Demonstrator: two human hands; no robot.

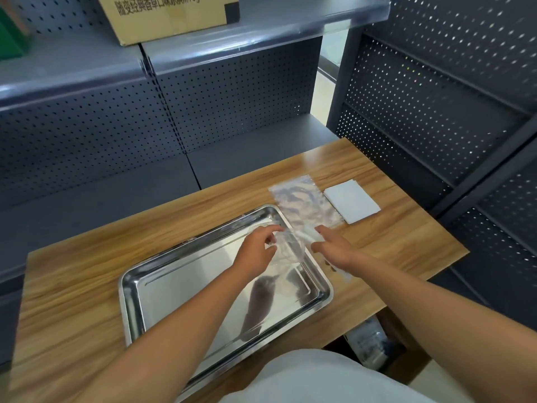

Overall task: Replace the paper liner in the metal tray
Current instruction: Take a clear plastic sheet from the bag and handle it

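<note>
1. We see the metal tray (162,289) lying flat on the wooden bench (72,286), its long side running diagonally; its bare, shiny floor reflects an arm
2. The left hand (255,251) is above the tray's far right corner, its fingers (273,229) pinched on a crumpled clear plastic sheet (287,248)
3. The right hand (334,248) lies just beside the tray's right rim, fingers (321,229) extended and fairly flat on the same sheet; we cannot tell whether they grip it
4. A clear plastic bag (302,199) lies on the bench past the tray's far corner, and just to its right rests a white folded paper liner (351,200), outside the tray
5. Grey perforated shelving (232,91) backs the bench; a cardboard box (168,16) stands on the upper shelf
</note>
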